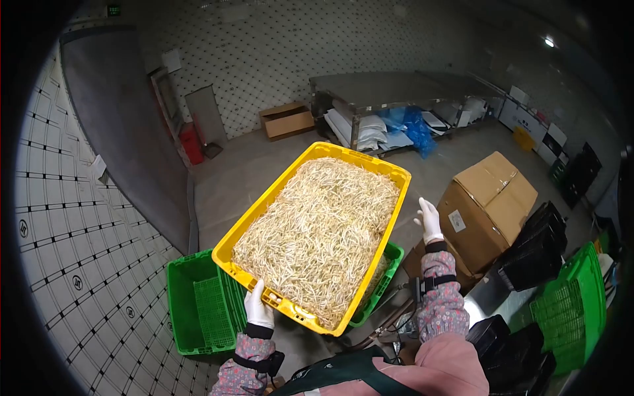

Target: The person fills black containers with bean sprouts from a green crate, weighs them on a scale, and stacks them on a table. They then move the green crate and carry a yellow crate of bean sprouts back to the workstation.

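A yellow crate (pixel 223 248) full of pale bean sprouts (pixel 323 231) is tilted in front of me, above a green crate (pixel 394 254) that shows at its right side. My left hand (pixel 258 306), in a white glove, grips the yellow crate's near left edge, with part of the fingers hidden by the rim. My right hand (pixel 429 219), also gloved in white, is raised to the right of the yellow crate, apart from it, with fingers spread and nothing in it.
Green crates (pixel 191 300) stand at the left by the tiled wall. Cardboard boxes (pixel 489 198), black crates (pixel 535 247) and another green crate (pixel 571 310) are at the right. A metal table (pixel 396 89) with bags below and an open carton (pixel 288 123) stand behind.
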`<state>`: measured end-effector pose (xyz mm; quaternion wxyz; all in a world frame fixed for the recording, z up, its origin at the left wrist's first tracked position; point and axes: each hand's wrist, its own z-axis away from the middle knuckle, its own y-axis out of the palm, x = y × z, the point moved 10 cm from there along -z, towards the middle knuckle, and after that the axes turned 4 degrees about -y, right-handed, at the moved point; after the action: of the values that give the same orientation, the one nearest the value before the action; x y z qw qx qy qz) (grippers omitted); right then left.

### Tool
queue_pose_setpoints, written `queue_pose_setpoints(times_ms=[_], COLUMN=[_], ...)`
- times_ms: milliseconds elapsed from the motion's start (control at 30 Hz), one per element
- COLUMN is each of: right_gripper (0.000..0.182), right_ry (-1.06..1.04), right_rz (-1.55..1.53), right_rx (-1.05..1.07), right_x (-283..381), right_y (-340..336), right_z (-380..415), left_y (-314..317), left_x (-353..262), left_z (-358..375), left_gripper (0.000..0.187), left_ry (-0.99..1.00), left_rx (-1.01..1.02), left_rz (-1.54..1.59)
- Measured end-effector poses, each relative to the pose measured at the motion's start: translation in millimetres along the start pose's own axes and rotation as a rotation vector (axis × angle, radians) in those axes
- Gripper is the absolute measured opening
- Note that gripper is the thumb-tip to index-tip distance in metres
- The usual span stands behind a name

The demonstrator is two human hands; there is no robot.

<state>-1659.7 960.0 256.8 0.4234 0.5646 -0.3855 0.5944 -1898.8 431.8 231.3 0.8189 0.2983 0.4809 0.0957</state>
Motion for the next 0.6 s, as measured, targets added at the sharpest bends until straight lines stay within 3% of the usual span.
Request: queue_pose_setpoints(times_ms=[33, 133, 267, 300, 367, 400, 433, 600], right_gripper=[0.061, 0.091, 0.102, 0.099, 0.079, 0.058, 0.042, 0.041], right_ry=[0.001, 0.079, 0.105, 0.107, 0.056, -0.003, -0.001, -0.082], right_rz=[0.0, 0.004, 0.009, 0.012, -0.147, -0.265, -0.284, -0.139], right_rx=[0.0, 0.026, 0.052, 0.045, 0.233, 0.443, 0.403, 0.347], right_x=[3.1, -2.6, -11.5, -11.8, -5.5, -10.3, -12.1, -10.8], right_y=[6.1, 24.7, 37.4, 39.3, 63.5, 84.7, 90.2, 84.1], right_z=[-17.1, -65.4, -110.3, -116.9, -120.5, -129.5, -127.7, -127.7], left_y=[-0.8, -2.9, 14.0, 16.5, 15.9, 15.7, 13.4, 12.1], left_x=[-1.1, -1.9, -12.4, -12.5, -13.7, -12.4, -10.7, -11.5], left_z=[-1.8, -0.8, 11.0, 14.2, 13.7, 12.8, 13.0, 18.2], left_gripper=[0.015, 0.011, 0.008, 0.008, 0.012, 0.011, 0.012, 0.01], left_ry=[0.007, 0.007, 0.002, -0.013, -0.005, -0.019, -0.038, -0.072], left_rx=[-0.021, -0.036, -0.053, -0.065, -0.093, -0.089, -0.086, -0.141], left_rz=[0.006, -0.001, -0.007, -0.008, -0.047, -0.033, -0.022, -0.083])
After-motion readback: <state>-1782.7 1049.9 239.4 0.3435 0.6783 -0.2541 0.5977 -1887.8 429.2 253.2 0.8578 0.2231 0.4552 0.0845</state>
